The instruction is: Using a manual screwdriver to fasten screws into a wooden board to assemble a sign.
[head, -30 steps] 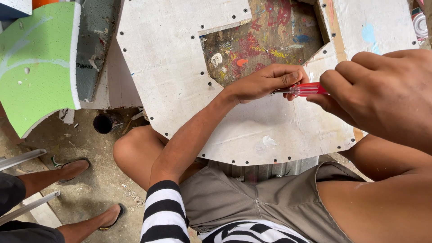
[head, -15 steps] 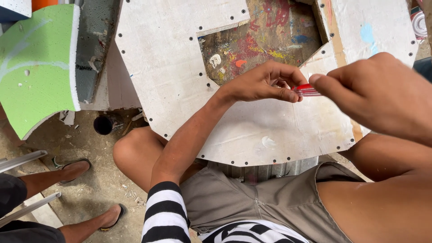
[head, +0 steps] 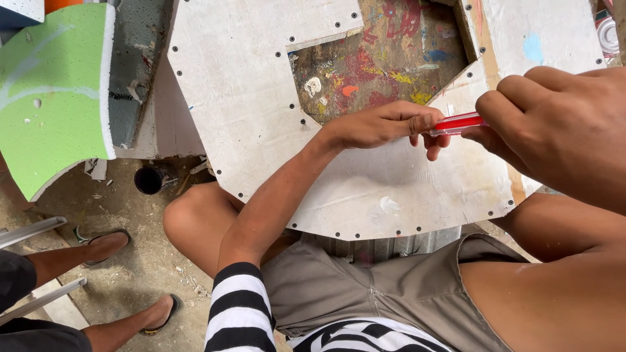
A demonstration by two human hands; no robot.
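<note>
Fingers of the left hand (head: 381, 127) pinch the tip of a slim red tool (head: 456, 122) (a screwdriver or a pen, too hidden to tell), while the right hand (head: 554, 127) is wrapped tight around its other end. Compared with a second ago, the two hands have closed in on each other, so much less of the red shaft shows between them, and the right hand has risen higher in the view. That suggests the tool is being pressed or steadied on one spot. It lies just above the white panel (head: 241, 98), a flat board edged with dark screw heads, near the corner of its cut-out, where a paint-stained tabletop (head: 385, 58) shows through. A green foam piece (head: 52, 91) sits well apart to the left, and another person's sandalled feet (head: 104, 244) rest on the floor.
</note>
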